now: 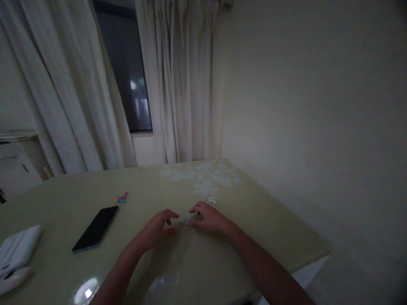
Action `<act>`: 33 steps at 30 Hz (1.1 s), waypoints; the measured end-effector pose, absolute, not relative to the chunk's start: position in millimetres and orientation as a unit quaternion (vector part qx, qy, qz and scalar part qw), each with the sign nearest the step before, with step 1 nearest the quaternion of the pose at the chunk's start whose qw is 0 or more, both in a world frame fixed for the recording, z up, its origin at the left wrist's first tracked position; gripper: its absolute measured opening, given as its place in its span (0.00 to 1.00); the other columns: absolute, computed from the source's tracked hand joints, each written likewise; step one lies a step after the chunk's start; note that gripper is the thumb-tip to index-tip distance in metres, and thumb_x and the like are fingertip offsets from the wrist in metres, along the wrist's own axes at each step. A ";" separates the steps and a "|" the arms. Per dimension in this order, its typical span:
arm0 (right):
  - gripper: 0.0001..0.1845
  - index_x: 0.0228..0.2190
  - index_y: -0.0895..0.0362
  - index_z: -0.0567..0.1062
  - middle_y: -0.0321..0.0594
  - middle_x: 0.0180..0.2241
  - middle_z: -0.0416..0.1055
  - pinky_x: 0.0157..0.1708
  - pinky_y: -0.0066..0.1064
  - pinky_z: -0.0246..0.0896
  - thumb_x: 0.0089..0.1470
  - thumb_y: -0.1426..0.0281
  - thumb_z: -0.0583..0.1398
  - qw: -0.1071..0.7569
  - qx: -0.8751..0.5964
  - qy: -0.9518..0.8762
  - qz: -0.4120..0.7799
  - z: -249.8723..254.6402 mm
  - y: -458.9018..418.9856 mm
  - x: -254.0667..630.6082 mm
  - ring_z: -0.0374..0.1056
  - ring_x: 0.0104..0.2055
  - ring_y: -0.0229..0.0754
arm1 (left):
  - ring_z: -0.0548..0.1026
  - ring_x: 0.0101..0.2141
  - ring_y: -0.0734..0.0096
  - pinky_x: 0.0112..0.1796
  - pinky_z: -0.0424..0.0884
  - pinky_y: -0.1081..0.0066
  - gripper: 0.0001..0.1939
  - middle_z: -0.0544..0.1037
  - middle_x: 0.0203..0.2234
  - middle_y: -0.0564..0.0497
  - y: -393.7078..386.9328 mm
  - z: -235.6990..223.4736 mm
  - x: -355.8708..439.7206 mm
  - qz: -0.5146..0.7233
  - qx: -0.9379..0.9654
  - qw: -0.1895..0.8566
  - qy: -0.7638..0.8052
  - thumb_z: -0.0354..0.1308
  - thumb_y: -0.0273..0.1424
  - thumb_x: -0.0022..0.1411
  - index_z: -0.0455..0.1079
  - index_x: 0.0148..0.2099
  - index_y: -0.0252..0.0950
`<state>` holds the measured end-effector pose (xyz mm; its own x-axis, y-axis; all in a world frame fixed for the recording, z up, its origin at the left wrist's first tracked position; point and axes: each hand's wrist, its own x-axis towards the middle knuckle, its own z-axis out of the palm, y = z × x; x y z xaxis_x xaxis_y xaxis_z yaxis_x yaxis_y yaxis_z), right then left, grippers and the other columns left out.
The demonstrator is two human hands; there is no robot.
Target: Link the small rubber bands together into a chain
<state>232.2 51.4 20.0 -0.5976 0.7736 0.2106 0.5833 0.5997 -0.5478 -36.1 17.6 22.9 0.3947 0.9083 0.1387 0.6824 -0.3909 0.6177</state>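
Note:
A small cluster of whitish and bluish-grey pieces [188,222] lies on the table between my two hands; it is too small and blurred to name. My left hand [158,228] is just left of it, thumb and fingers apart, holding nothing. From the right, my right hand [210,218] reaches over the cluster's edge with its fingers curved and the thumb apart from them. Its thumb tip is at the pieces, and I cannot tell whether it touches them. Beyond the right hand lie a few small white pieces [212,200].
A pile of small bright-coloured pieces [121,197] sits at the left, behind a dark phone [96,228]. Nearer the left edge are a white case-like object [19,248] and a white rounded object [14,280]. A shiny round object [86,291] stands by my left forearm. The table [270,220] meets a wall.

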 end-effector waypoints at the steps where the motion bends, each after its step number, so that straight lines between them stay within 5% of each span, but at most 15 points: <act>1: 0.29 0.52 0.57 0.79 0.47 0.49 0.74 0.51 0.34 0.65 0.50 0.61 0.74 0.212 -0.389 -0.868 0.225 19.9 51.1 234.0 0.71 0.49 0.47 | 0.80 0.41 0.60 0.45 0.74 0.65 0.25 0.80 0.51 0.43 14.7 20.0 -27.4 0.222 0.800 0.246 0.500 0.61 0.30 0.55 0.76 0.57 0.39; 3: 0.29 0.52 0.56 0.80 0.45 0.48 0.73 0.51 0.33 0.65 0.49 0.62 0.75 0.204 -0.376 -0.874 0.233 17.5 50.2 233.1 0.71 0.49 0.47 | 0.80 0.42 0.58 0.45 0.73 0.65 0.29 0.79 0.50 0.41 11.7 12.7 -13.5 0.214 0.797 0.237 0.512 0.61 0.27 0.52 0.75 0.59 0.37; 7: 0.13 0.46 0.55 0.82 0.42 0.43 0.73 0.45 0.30 0.65 0.59 0.70 0.68 0.223 -0.358 -0.877 0.229 8.1 48.7 217.7 0.71 0.42 0.42 | 0.79 0.43 0.55 0.45 0.72 0.63 0.20 0.79 0.44 0.41 15.6 0.3 1.2 0.257 0.787 0.219 0.516 0.61 0.31 0.57 0.78 0.52 0.37; 13: 0.06 0.40 0.58 0.81 0.42 0.39 0.77 0.45 0.30 0.65 0.61 0.76 0.64 0.250 -0.380 -0.866 0.209 3.0 53.2 204.6 0.72 0.42 0.42 | 0.79 0.39 0.56 0.42 0.72 0.63 0.14 0.81 0.38 0.44 25.4 -6.9 9.8 0.305 0.770 0.226 0.512 0.57 0.37 0.63 0.80 0.44 0.38; 18: 0.13 0.47 0.58 0.81 0.43 0.42 0.78 0.43 0.30 0.67 0.60 0.73 0.66 0.260 -0.387 -0.845 0.262 12.5 60.4 227.0 0.73 0.40 0.41 | 0.80 0.42 0.55 0.45 0.74 0.61 0.17 0.84 0.42 0.42 26.9 -4.3 -5.0 0.317 0.759 0.259 0.507 0.54 0.34 0.64 0.79 0.50 0.36; 22: 0.35 0.54 0.56 0.79 0.44 0.47 0.73 0.42 0.31 0.67 0.44 0.61 0.77 0.189 -0.390 -0.858 0.276 15.3 64.2 246.9 0.71 0.40 0.42 | 0.81 0.41 0.57 0.40 0.77 0.64 0.21 0.84 0.45 0.43 21.2 3.3 -27.1 0.290 0.761 0.301 0.496 0.62 0.34 0.55 0.78 0.52 0.38; 24: 0.37 0.54 0.55 0.79 0.43 0.47 0.72 0.42 0.31 0.67 0.41 0.61 0.78 0.170 -0.394 -0.861 0.271 13.5 64.5 249.8 0.69 0.39 0.40 | 0.81 0.41 0.58 0.40 0.77 0.65 0.27 0.83 0.45 0.44 18.5 4.3 -30.4 0.276 0.759 0.317 0.496 0.64 0.31 0.50 0.77 0.55 0.38; 33: 0.08 0.40 0.57 0.82 0.39 0.35 0.73 0.38 0.28 0.60 0.56 0.69 0.69 0.208 -0.388 -0.875 0.202 7.4 53.3 220.0 0.68 0.37 0.41 | 0.78 0.37 0.58 0.40 0.71 0.65 0.11 0.80 0.37 0.44 26.4 -13.6 7.7 0.309 0.766 0.243 0.508 0.60 0.34 0.62 0.80 0.43 0.36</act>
